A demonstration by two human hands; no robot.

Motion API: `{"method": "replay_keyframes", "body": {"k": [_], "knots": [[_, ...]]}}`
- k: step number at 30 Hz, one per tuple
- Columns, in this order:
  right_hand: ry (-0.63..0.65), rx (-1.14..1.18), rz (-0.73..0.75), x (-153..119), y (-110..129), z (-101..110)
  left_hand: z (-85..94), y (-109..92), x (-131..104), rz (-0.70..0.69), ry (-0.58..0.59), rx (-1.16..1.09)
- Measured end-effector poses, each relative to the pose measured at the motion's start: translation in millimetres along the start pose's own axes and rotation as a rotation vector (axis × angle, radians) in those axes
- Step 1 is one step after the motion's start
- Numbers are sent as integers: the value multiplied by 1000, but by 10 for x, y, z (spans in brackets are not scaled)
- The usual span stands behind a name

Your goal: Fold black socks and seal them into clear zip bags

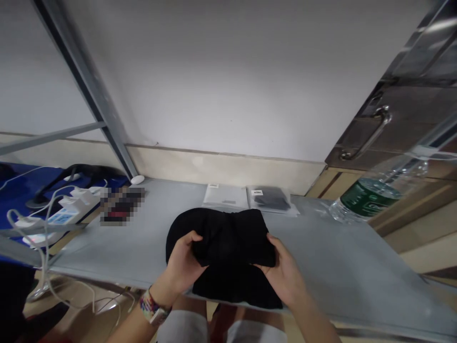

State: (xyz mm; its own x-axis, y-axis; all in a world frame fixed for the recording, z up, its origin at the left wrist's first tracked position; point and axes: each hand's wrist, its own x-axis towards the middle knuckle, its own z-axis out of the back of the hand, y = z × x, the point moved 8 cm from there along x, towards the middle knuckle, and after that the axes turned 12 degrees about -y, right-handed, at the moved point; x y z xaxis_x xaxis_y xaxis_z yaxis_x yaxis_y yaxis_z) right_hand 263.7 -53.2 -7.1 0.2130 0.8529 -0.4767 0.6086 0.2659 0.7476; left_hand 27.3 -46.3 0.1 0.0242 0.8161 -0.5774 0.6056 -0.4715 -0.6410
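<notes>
Both my hands hold a folded black cloth (228, 238) over the front part of the grey table. On its left side, my left hand (183, 262) grips the fabric with the thumb on top and the fingers underneath. My right hand (282, 269) pinches the right edge, thumb on top. A lower black layer (235, 288) hangs toward me at the table's front edge. Behind the cloth lie a flat white packet (225, 195) and a clear packet with dark contents (270, 199), each with a small label.
A plastic bottle with a green label (371, 196) stands at the right on the grey table (332, 257). White power strips with cables (67, 212) lie at the left, near a metal frame post (103, 114). A white wall (228, 95) rises behind.
</notes>
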Motion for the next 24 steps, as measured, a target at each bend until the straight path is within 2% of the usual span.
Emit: {"method": "replay_keyframes", "body": {"k": [6, 10, 12, 14, 16, 18, 21, 24], "knots": [[-38, -74, 98, 2, 64, 18, 171, -32, 28, 88, 16, -48], [-13, -126, 196, -14, 124, -28, 124, -120, 1, 61, 62, -68], [-16, -144, 292, 4, 175, -17, 64, -182, -10, 9, 117, -25], [-17, -211, 449, 28, 248, -1, 25, -218, -17, -22, 135, 9], [-42, -294, 601, 63, 305, 39, 11, -224, -27, -18, 112, 13], [-65, -356, 680, 118, 317, 83, 18, -219, -45, 2, 64, -2], [-1, -321, 715, 148, 333, 84, 36, -233, -75, 21, 23, -27], [101, -184, 666, 80, 387, 37, 56, -306, -76, -8, 48, -95]]}}
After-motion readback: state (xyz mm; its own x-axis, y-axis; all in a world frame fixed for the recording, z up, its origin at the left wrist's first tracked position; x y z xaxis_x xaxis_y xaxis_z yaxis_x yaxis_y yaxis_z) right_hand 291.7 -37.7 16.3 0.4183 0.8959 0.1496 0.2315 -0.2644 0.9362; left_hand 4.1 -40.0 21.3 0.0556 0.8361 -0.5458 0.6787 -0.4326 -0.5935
